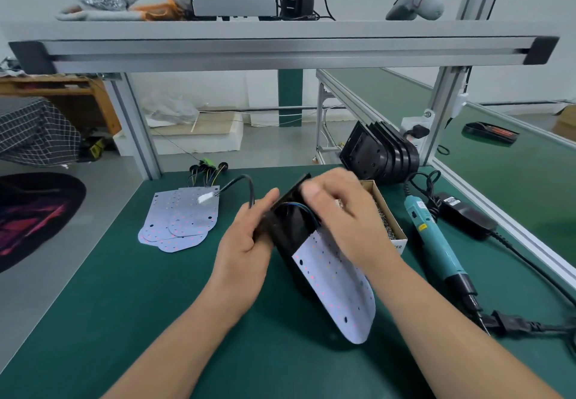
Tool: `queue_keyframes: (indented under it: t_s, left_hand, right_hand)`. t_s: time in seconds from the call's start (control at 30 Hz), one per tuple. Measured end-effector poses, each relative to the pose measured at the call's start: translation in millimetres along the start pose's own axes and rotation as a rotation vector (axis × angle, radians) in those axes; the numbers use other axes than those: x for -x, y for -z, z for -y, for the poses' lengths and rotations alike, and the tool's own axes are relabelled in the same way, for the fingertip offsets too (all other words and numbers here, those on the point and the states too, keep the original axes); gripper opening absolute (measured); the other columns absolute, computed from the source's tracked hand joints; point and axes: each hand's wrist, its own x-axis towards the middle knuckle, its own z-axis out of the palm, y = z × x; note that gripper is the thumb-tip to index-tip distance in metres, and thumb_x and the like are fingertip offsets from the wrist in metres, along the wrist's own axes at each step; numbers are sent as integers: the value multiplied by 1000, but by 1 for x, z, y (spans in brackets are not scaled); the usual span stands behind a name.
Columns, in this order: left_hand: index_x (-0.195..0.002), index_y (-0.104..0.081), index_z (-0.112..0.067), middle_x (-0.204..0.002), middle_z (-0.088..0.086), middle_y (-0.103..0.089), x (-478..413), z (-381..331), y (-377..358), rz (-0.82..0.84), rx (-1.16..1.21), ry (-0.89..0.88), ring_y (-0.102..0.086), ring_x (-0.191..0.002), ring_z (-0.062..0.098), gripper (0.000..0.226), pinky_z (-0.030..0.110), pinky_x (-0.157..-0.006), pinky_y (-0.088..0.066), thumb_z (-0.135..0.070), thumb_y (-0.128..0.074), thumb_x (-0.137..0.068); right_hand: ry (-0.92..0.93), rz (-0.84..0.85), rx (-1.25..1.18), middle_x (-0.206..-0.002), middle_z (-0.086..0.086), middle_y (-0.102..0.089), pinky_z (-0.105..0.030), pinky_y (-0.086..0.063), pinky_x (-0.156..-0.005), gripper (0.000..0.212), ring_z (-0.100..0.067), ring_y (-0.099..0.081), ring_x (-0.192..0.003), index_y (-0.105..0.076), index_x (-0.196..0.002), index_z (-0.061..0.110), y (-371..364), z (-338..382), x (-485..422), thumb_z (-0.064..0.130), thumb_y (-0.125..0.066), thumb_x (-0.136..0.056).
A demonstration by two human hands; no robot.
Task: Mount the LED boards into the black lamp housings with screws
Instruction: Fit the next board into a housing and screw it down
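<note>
A black lamp housing (288,227) is held tilted above the green table (131,289). My left hand (246,242) grips its left side, thumb over the upper edge. A white LED board (339,286) with small coloured dots sticks out of the housing toward me. My right hand (339,211) is curled over the housing's top right, fingers at the wires and the board's upper end; what the fingertips pinch is hidden. A black cable (246,183) with a white connector runs from the housing to the left.
Several loose LED boards (177,221) lie at the left, with wired plugs (205,169) behind them. A cardboard box of screws (386,221) sits right of my hands. A teal electric screwdriver (433,239) and its power adapter (467,214) lie further right. Stacked black housings (380,152) stand behind.
</note>
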Motion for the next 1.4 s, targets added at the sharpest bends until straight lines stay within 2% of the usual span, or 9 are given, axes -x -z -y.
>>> queue_keyframes:
  t_s: [0.13,0.3,0.47,0.67,0.77,0.93,1.13,1.27,1.4]
  left_hand:
    - [-134,-66,-35,-126,-14,-74,-2,5,-4,-26,71,17,-59,-136,13,65,43,-122,-41,17,-52,-99]
    - [-115,-75,-31,-113,4,-74,0,0,-7,-23,17,-86,-70,-108,17,50,26,-91,-56,7,-52,-92]
    - [-130,-72,-22,-122,8,-72,-7,7,-4,-66,86,-3,-71,-113,17,39,32,-103,-54,4,-54,-106]
    - [-100,-81,-16,-122,17,-70,-5,7,-21,63,521,364,-73,-97,20,17,28,-83,-60,-5,-69,-92]
    - [-110,-80,-12,-129,9,-70,-1,5,-30,285,819,505,-69,-108,24,47,36,-94,-55,-28,-87,-66]
    - [-92,-64,-25,-102,3,-69,1,23,-16,218,-485,16,-66,-95,24,9,46,-88,-56,-28,-55,-91]
    - [-136,-67,-34,-131,-5,-74,4,19,-9,359,351,336,-69,-122,9,63,24,-95,-58,-72,-31,-102]
    - [-127,-69,-41,-120,-9,-78,11,16,-9,419,197,244,-73,-109,10,31,19,-88,-57,-54,-64,-99]
    - [-119,-71,-41,-123,-9,-77,12,16,-14,363,138,255,-72,-117,16,25,37,-101,-56,-40,-62,-95]
  right_hand:
    - [-330,-1,-180,-134,15,-66,-36,-40,-118,31,1,-56,-130,-66,-130,33,3,-22,0,48,-50,-108]
    - [-501,156,-572,-115,-10,-77,-41,-55,-96,25,-22,-72,-104,-74,-115,12,0,-27,3,25,-54,-110]
    - [-626,7,-789,-116,-29,-71,-44,-51,-95,27,-34,-67,-104,-64,-119,-10,9,-23,-2,10,-53,-106]
    - [-627,40,-794,-120,-17,-76,-36,-61,-87,30,-26,-74,-102,-77,-119,12,19,-13,6,9,-48,-110]
    - [-572,95,-680,-120,-7,-78,-26,-60,-82,31,-17,-75,-101,-77,-124,25,31,-6,10,14,-52,-109]
    - [-589,31,-348,-95,12,-76,-16,-48,-78,28,-7,-67,-88,-78,-94,34,43,-10,13,22,-56,-106]
    - [-616,-51,-295,-78,8,-67,-24,-46,-69,21,-9,-57,-69,-75,-97,17,32,-11,18,17,-55,-103]
    - [-594,-137,-216,-97,7,-75,-26,-49,-78,25,-7,-66,-86,-77,-104,26,30,-10,20,18,-54,-104]
    - [-462,-117,-3,-108,7,-71,-35,-51,-92,20,-11,-65,-95,-72,-117,33,32,-14,21,24,-60,-103]
